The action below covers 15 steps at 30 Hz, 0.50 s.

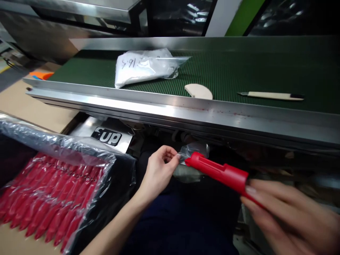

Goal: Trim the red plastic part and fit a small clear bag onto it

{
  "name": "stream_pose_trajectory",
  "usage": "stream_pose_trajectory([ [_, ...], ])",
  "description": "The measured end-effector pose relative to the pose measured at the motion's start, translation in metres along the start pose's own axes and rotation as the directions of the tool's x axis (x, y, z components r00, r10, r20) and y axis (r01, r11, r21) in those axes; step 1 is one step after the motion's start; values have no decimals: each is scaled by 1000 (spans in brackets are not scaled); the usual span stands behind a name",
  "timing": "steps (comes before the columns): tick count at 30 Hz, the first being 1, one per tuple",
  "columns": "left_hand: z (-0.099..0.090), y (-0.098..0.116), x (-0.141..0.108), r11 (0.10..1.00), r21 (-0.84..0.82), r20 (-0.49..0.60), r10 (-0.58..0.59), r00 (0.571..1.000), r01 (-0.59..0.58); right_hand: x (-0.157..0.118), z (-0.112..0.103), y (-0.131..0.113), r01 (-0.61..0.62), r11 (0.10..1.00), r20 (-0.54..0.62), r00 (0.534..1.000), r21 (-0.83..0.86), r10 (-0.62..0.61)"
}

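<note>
In my right hand [289, 212] is the near end of a red plastic handle-shaped part [217, 170], tilted with its narrow end toward my left hand. My left hand [160, 166] pinches the edge of a small clear plastic bag [195, 150] between thumb and fingertips. The narrow tip of the red part is at the bag's edge; I cannot tell whether it is inside. Left of my arm, a lined box [117, 184] holds rows of similar red parts [50, 194] in clear wrapping.
Ahead runs a green conveyor belt [225, 71] behind a metal rail [159, 104]. On it lie a packet of white bags [143, 69] with handwriting, a pale half-round piece [199, 91] and a craft knife [273, 95]. Cardboard [32, 102] sits to the left.
</note>
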State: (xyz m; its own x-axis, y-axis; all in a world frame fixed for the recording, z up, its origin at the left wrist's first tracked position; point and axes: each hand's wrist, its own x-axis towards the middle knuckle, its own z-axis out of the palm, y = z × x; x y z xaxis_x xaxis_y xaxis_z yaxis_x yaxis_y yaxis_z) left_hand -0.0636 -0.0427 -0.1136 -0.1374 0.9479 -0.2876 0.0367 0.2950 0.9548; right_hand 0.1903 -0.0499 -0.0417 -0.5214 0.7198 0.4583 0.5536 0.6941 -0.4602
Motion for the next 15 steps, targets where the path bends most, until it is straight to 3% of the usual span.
stream_pose_trajectory([
  [3,2,3,-6,996,-82,36,-39,999,42,11,9,-9,221,968,133,970,-123,-204],
  [6,3,4,-10,986,-147,24,-75,997,78,24,17,-15,260,953,146,960,-153,-238],
  [12,1,2,-10,981,-179,-75,-85,994,70,11,24,-6,465,880,311,853,-93,-418],
  [15,1,3,-12,984,-177,-87,-49,995,33,7,31,-7,467,877,335,849,-112,-409],
])
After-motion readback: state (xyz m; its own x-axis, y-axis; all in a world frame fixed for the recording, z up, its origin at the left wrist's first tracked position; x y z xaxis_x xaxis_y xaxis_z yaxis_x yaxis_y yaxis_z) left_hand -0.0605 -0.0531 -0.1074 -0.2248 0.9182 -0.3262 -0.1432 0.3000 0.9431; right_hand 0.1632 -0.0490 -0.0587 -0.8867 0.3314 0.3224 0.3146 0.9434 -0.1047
